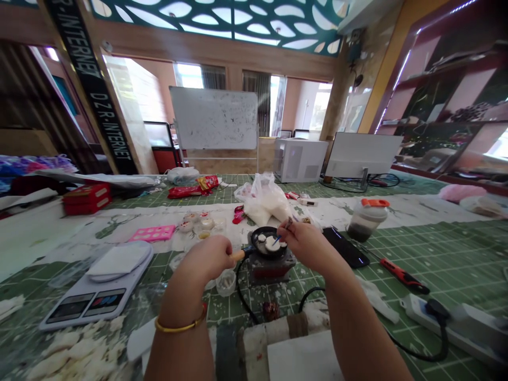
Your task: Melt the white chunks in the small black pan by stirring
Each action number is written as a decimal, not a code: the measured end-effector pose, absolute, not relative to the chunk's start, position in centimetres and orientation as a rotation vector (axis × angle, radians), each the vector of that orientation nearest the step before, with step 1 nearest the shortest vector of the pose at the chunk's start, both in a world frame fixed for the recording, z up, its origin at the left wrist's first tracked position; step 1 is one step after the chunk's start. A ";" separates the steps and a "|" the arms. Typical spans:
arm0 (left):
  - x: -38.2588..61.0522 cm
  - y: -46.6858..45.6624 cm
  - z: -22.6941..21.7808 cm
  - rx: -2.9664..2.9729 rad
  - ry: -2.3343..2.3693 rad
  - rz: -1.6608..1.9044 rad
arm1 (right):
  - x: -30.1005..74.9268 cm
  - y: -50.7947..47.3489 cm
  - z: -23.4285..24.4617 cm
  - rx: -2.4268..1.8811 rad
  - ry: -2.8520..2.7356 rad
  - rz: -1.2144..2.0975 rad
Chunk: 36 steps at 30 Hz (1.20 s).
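My left hand (212,256) is closed round the wooden handle (238,256) of a small black frying pan (268,231). The pan rests on a small dark electric hot plate (272,271). In it lie white pieces (272,244), one larger than the others, that look soft or waxy. My right hand (305,241) is over the pan's right rim, its fingers pinched on a thin blue stick (277,241) whose tip reaches the larger white piece. Part of the pan's right side is hidden behind this hand. Clear plastic cups (226,282) stand below the left hand.
A kitchen scale (99,286) and pink mould (153,233) sit left. Behind the pan is a plastic bag of white material (265,203). To the right are a black phone (346,247), lidded jar (367,219), screwdriver (405,275) and power strip (428,317). Black cable (244,296) runs nearby.
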<state>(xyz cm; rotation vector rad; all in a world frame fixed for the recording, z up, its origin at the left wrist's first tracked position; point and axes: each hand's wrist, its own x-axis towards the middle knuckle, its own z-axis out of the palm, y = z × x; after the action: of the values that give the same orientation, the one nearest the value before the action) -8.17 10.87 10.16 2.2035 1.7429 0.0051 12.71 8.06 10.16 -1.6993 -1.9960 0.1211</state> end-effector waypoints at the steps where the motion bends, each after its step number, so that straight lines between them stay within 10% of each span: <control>1: -8.2 10.8 10.2 2.196 1.748 0.003 | 12.7 8.1 10.2 -1.685 -2.003 0.133; 36: -7.9 11.3 9.7 2.246 1.673 -0.009 | 12.7 8.0 10.2 -1.704 -1.984 0.124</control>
<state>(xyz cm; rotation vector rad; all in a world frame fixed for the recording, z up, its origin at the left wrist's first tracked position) -7.94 11.29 9.70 2.2465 1.6734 -0.0094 12.72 8.04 10.24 -1.7036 -1.9842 0.1242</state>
